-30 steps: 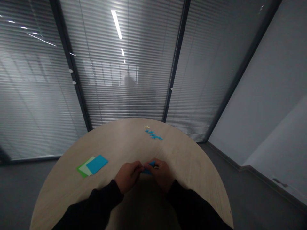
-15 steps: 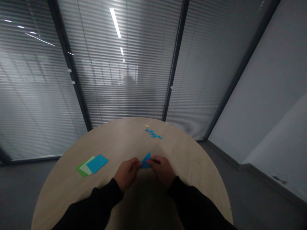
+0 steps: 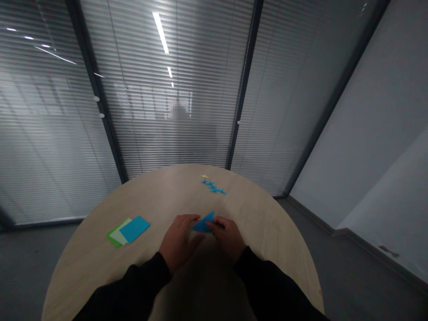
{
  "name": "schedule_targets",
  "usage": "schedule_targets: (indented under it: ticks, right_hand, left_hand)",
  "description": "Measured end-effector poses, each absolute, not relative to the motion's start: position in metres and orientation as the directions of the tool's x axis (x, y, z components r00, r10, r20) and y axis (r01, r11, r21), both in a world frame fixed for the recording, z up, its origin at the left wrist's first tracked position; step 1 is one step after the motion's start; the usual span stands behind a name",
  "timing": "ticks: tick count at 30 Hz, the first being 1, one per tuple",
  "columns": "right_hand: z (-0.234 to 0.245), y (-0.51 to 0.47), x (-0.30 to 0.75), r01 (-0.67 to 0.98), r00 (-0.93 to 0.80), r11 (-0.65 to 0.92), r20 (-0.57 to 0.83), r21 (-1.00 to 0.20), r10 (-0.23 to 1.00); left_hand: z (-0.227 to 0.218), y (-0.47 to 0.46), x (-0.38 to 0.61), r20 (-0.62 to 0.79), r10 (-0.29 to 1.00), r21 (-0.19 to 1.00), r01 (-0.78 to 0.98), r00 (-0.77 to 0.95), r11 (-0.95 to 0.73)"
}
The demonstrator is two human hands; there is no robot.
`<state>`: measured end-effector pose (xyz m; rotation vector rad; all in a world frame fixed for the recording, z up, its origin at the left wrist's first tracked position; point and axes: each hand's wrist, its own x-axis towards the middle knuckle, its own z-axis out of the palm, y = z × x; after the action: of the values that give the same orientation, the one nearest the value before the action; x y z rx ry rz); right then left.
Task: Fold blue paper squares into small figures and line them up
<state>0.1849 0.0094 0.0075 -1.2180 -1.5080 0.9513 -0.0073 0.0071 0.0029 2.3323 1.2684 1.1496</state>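
At a round table (image 3: 267,232), the right hand (image 3: 230,236) is pinching folded blue paper (image 3: 203,224), now steadying it alone as the left hand (image 3: 175,238), its pinch just released, is spreading wide beside it.

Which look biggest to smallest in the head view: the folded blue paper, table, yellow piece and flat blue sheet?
1. Table
2. Flat blue sheet
3. Folded blue paper
4. Yellow piece

Blue paper (image 3: 202,224) (partly) behind right grip (image 3: 229,236)
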Motion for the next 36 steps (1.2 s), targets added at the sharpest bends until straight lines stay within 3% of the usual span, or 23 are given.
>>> schedule_targets:
  ticks: [7, 14, 21, 30, 36]
  right_hand:
    - [0.001, 0.011, 0.185, 0.238, -0.148, 0.252, 0.221, -0.938, 0.964]
    - [0.005, 0.010, 0.187, 0.267, -0.086, 0.250, 0.236, -0.931, 0.968]
    - [-0.001, 0.012, 0.187, 0.276, -0.133, 0.322, 0.296, -0.906, 0.946]
    - [0.000, 0.009, 0.184, 0.215, -0.209, 0.302, 0.258, -0.929, 0.943]
    - [-0.004, 0.011, 0.184, -0.023, -0.222, 0.196, 0.197, -0.980, 0.955]
  left_hand:
    - [0.000, 0.007, -0.003, 0.397, 0.825, 0.531, 0.633, 0.401, -0.563]
    - [0.003, 0.001, -0.004, 0.322, 0.866, 0.717, 0.499, 0.384, -0.487]
    - [0.006, -0.002, -0.004, 0.273, 0.867, 0.803, 0.398, 0.416, -0.444]
    - [0.003, -0.003, 0.001, 0.186, 0.940, 0.943, 0.217, 0.285, -0.252]
    - [0.002, -0.002, 0.002, 0.151, 0.936, 0.966, 0.154, 0.318, -0.208]
